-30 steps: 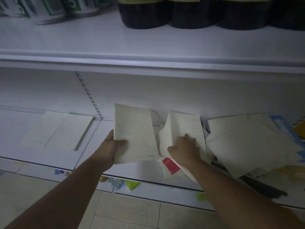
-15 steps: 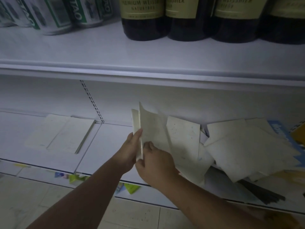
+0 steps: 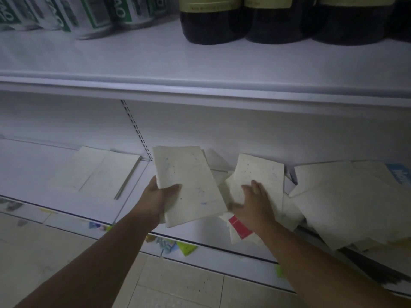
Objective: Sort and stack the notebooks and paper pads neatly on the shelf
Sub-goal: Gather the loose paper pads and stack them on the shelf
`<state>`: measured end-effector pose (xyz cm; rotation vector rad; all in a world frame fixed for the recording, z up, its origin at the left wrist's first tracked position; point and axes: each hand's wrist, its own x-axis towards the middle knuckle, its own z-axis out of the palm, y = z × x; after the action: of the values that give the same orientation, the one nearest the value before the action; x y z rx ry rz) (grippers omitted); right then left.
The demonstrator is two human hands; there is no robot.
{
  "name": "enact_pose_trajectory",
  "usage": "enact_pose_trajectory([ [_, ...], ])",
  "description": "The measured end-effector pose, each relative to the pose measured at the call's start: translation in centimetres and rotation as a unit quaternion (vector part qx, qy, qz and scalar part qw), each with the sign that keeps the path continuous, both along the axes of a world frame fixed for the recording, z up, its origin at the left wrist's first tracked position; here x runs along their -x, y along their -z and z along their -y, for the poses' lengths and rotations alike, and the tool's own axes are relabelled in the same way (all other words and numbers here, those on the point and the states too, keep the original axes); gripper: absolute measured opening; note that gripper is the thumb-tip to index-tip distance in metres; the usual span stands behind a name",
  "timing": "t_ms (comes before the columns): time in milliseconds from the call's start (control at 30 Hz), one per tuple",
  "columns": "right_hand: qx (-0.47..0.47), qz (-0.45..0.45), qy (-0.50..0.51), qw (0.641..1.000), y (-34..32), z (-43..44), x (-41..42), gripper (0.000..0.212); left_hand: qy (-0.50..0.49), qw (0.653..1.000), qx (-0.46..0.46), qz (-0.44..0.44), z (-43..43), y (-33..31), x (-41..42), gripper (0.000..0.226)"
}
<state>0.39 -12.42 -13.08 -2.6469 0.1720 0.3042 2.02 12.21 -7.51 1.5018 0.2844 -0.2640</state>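
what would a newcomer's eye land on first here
At centre the left hand grips a pale notebook. Just right of it the right hand rests on a second pad beside a messy heap of pads on the lower shelf. Dark bottles line the upper shelf.

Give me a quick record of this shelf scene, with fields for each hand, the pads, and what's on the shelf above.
Left hand: grips a pad at its lower left edge, held above the shelf
Right hand: fingers spread flat on a second pad
Tidy stack: left, flat on shelf
Messy pile: right, pads crooked and overlapping
Upper shelf: dark bottles, cans
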Motion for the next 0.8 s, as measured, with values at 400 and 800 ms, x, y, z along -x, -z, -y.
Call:
enact_pose_trajectory([
  [400,-0.146,0.129,0.033,0.980,-3.4,1.0,2.7,0.051,0.025,0.999,-0.046,0.000,0.5,-0.8,-0.1,0.056],
  [800,0.000,0.219,-0.305,0.927,-8.0,-10.0,4.0,0.078,-0.033,0.991,0.125,-0.037,1.5,-3.5,2.8,0.061],
])
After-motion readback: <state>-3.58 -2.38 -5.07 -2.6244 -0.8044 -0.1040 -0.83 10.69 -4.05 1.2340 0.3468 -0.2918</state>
